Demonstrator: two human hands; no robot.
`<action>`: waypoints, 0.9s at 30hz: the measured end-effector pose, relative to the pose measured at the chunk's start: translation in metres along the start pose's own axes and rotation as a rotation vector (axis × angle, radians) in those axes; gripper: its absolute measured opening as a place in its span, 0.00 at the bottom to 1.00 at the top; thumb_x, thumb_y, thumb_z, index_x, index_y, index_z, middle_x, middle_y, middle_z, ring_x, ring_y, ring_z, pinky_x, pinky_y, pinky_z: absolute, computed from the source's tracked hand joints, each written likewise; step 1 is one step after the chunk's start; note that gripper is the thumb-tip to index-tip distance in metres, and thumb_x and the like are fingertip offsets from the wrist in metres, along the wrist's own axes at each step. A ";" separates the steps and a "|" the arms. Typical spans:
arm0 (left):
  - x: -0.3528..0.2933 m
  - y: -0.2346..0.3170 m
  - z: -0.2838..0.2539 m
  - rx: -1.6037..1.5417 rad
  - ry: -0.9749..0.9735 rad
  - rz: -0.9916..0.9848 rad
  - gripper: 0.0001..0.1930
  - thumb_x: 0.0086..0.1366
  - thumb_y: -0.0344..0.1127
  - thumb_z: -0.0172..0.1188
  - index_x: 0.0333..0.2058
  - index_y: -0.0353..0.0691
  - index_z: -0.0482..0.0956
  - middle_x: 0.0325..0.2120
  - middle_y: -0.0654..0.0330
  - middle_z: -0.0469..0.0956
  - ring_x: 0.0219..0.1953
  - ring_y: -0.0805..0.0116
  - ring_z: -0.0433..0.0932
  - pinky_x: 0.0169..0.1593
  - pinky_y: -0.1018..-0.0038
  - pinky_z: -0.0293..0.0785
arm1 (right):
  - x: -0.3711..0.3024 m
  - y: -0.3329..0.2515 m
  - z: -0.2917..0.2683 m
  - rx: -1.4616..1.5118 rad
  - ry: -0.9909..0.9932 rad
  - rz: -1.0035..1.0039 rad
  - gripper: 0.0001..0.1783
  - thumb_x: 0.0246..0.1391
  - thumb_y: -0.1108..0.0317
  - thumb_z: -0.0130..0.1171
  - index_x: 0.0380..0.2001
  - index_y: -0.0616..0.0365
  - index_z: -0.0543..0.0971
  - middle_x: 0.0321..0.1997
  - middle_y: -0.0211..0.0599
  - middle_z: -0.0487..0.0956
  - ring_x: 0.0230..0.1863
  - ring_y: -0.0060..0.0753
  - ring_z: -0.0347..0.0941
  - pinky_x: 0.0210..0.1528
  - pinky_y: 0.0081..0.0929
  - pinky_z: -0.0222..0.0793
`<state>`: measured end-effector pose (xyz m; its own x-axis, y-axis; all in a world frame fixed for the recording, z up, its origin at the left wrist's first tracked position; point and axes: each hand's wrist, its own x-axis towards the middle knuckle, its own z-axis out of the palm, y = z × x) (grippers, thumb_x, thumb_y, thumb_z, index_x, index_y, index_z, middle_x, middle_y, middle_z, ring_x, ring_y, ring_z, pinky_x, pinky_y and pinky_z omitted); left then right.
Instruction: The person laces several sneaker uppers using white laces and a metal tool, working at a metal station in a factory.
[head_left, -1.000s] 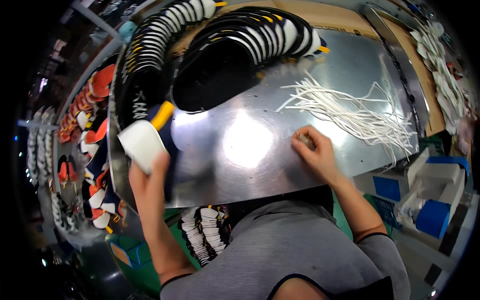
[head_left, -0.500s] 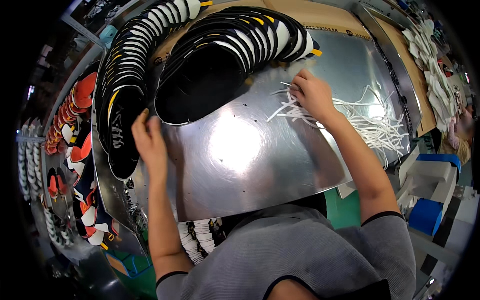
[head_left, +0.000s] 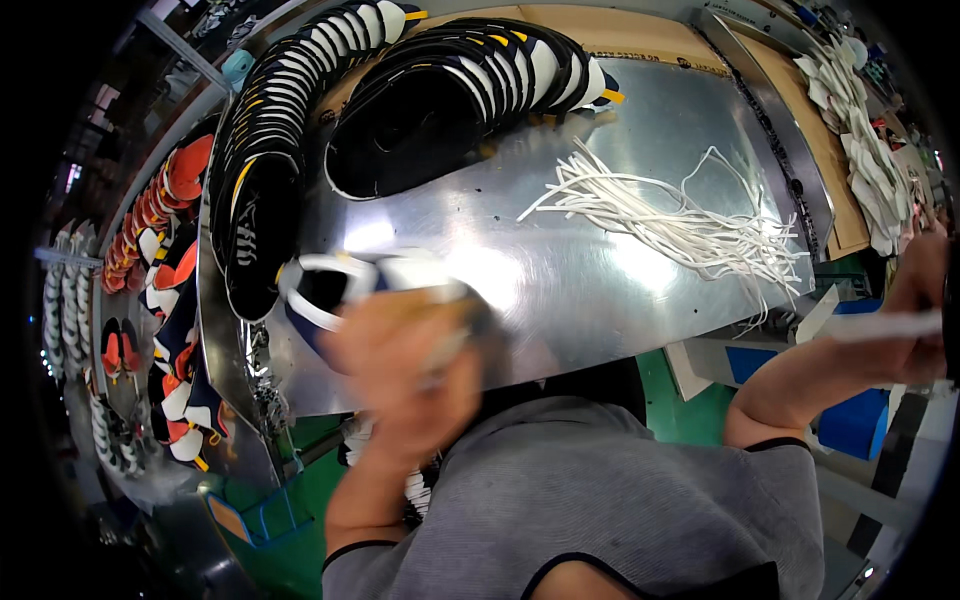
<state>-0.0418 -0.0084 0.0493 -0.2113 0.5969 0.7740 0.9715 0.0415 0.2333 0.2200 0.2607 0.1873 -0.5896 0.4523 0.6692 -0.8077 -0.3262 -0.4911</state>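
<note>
My left hand (head_left: 410,370), smeared by motion, is closed on a shoe upper (head_left: 415,268) in white and navy. I hold it over the near left part of the metal table. My right hand (head_left: 915,315) is far out at the right rim, partly cut off, with a blurred white shoelace (head_left: 880,326) in its fingers. A loose bundle of white shoelaces (head_left: 650,215) lies on the right of the table. Behind my left hand, a curved row of nested black and white uppers (head_left: 400,140) rests on the table.
A longer row of nested uppers (head_left: 265,130) runs along the left edge of the metal table (head_left: 600,310). Orange and white uppers (head_left: 170,220) hang beyond it. A raised metal side (head_left: 770,110) bounds the right; whitish pieces (head_left: 870,150) and a blue and white machine (head_left: 850,415) stand past it.
My left hand has taken a shoe upper and brought it toward me. My right hand has swung from the lace bundle to the far right with a lace. The middle row looks shorter.
</note>
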 end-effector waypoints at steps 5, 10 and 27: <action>-0.050 0.027 0.102 -0.158 -0.408 -0.263 0.16 0.55 0.24 0.59 0.44 0.39 0.78 0.44 0.54 0.77 0.53 0.51 0.70 0.57 0.60 0.64 | -0.055 0.073 0.011 -0.305 0.303 0.380 0.05 0.65 0.70 0.51 0.32 0.57 0.73 0.32 0.36 0.76 0.15 0.09 0.56 0.16 0.09 0.51; -0.041 -0.002 0.002 0.005 -0.354 -0.312 0.12 0.60 0.22 0.60 0.43 0.36 0.81 0.44 0.52 0.78 0.47 0.53 0.76 0.50 0.65 0.74 | -0.105 0.155 -0.003 -0.393 0.455 0.918 0.07 0.61 0.65 0.60 0.38 0.55 0.77 0.28 0.25 0.78 0.18 0.06 0.56 0.18 0.11 0.46; -0.036 -0.049 0.030 -1.243 -0.542 -1.577 0.27 0.75 0.46 0.47 0.59 0.26 0.66 0.58 0.45 0.71 0.62 0.57 0.69 0.68 0.65 0.62 | -0.106 0.280 -0.004 -0.457 0.413 0.878 0.08 0.61 0.64 0.60 0.37 0.58 0.80 0.26 0.23 0.80 0.21 0.06 0.60 0.23 0.10 0.52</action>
<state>-0.0789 -0.0077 -0.0078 -0.3311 0.7305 -0.5973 -0.5888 0.3348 0.7357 0.0559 0.1251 -0.0234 -0.8473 0.4843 -0.2181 0.0270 -0.3708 -0.9283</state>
